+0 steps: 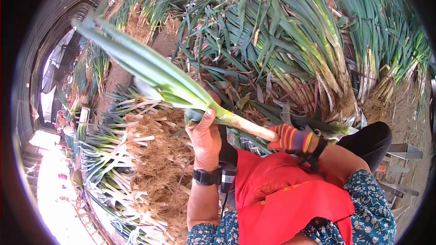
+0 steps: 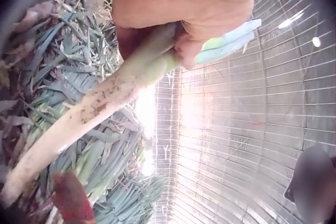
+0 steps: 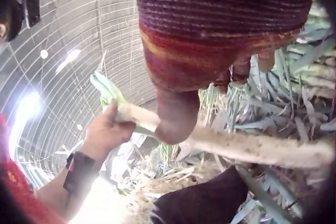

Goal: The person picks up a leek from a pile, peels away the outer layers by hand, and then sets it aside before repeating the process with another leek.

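Observation:
A long leek [image 1: 163, 75] slants across the person's lap, its green leaves up to the left and its white shank down to the right. Bare, the left hand [image 1: 205, 138] grips it where the green meets the white, thumb laid along the top. The right hand [image 1: 290, 138], in a striped knitted glove, holds the white shank near its lower end. Soil specks mark that shank [image 2: 94, 108] in the left wrist view. In the right wrist view the gloved thumb [image 3: 178, 116] presses on the shank, with the other fingers partly hidden behind the glove.
Trimmed leeks with shaggy roots [image 1: 159, 168] lie piled at the left. Large bundles of untrimmed leeks [image 1: 318, 59] stand ahead and to the right, with loose leaves [image 1: 227, 41] between. Metal bars [image 1: 402, 152] stick out beside the right knee [image 1: 372, 143].

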Demonstrator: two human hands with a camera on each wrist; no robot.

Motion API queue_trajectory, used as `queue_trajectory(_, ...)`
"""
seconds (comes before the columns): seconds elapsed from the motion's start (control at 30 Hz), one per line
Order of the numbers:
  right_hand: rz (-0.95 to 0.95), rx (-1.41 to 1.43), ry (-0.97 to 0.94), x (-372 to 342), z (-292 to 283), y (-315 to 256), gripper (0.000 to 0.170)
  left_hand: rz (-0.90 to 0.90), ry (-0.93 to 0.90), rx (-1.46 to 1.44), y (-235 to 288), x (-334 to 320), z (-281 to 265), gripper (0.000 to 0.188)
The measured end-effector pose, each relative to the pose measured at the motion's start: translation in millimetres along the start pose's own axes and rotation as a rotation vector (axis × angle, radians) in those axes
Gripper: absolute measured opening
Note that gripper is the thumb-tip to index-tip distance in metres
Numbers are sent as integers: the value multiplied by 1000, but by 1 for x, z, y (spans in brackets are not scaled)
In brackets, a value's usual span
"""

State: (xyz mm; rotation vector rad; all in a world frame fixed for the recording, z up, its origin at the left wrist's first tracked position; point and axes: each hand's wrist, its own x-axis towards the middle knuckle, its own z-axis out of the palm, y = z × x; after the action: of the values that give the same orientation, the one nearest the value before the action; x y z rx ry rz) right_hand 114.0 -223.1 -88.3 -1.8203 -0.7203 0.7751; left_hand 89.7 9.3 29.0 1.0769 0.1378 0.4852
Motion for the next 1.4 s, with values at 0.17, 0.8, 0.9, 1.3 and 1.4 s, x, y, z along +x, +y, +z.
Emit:
queue_trajectory(0.17, -5, -197, 489, 8, 18, -13, 33, -286, 144, 118, -7, -8, 14, 21)
queue_trajectory(0.8, -46, 68, 449, -45, -20, 0, 38, -169, -97, 134, 26, 33, 25, 39)
queue_trajectory(0.9, -30, 174, 382, -46, -2, -1, 35, -215, -20, 79, 19, 44, 28, 32)
queue_trajectory(1.3, -260, -24, 500, -31, -23, -38, 36, -968, -373, 513, -57, -43, -5, 29)
queue_trajectory(1.4, -229, -41, 527, -30, -28, -38, 35, -561, -335, 343, -37, -53, 1, 47)
